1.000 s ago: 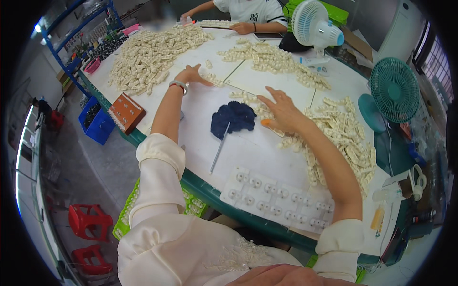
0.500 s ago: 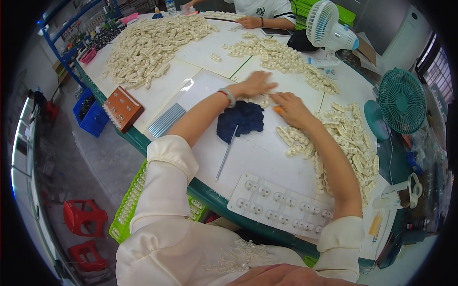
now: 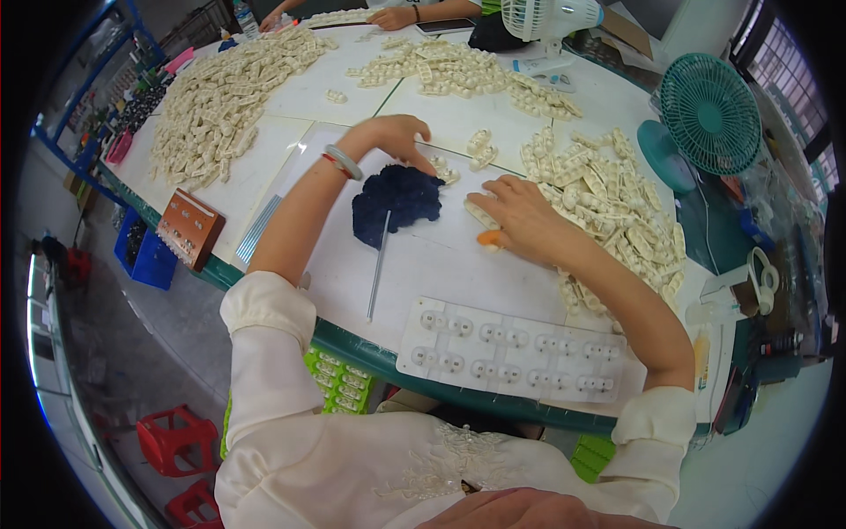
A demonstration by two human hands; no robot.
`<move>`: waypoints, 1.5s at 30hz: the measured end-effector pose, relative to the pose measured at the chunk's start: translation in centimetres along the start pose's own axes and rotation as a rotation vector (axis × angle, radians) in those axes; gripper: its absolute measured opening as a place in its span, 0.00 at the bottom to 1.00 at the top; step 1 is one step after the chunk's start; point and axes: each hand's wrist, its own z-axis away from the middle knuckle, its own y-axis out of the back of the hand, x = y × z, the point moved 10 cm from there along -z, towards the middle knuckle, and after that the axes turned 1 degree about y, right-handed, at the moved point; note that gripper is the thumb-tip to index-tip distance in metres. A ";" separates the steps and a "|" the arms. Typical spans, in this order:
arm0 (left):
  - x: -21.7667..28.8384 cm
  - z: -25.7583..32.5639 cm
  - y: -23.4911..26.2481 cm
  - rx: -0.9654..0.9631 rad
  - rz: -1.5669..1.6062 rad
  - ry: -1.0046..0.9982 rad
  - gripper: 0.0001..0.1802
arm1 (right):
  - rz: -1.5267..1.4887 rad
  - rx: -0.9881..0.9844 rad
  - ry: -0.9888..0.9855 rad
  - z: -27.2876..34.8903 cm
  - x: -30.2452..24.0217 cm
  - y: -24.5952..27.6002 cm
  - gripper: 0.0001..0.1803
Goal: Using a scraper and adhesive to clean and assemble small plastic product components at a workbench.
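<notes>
My left hand (image 3: 398,137) reaches over the far edge of a dark blue cloth-like lump (image 3: 397,201), its thumb and fingers apart. Small cream moulded pieces (image 3: 446,171) lie by its thumb. To the right, my right hand (image 3: 529,220) hovers low or rests over the white table with fingers stretched out; an orange cover (image 3: 490,238) shows at its thumb. A cream strip (image 3: 478,213) peeks out beneath those fingers; whether they touch it I cannot tell. One end of a thin metal rod (image 3: 379,269) lies on the blue lump. Another cream cluster (image 3: 481,150) sits beyond, between both hands.
Heaps of cream pieces lie at far left (image 3: 220,106), at the back (image 3: 441,69) and at right (image 3: 608,198). A white tray with round fittings (image 3: 511,353) lies along the near edge. A green fan (image 3: 709,115) stands right, a brown block (image 3: 189,227) left. A co-worker's hand (image 3: 392,18) is across the table.
My hands have moved apart: the left has drawn back from the pieces at the centre, the right has come nearer. A cream cluster now shows between them. The whole view has shifted.
</notes>
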 end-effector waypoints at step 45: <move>13.5 21.3 -9.1 0.579 0.515 -0.356 0.17 | -0.350 0.146 0.014 12.5 -6.9 1.7 0.17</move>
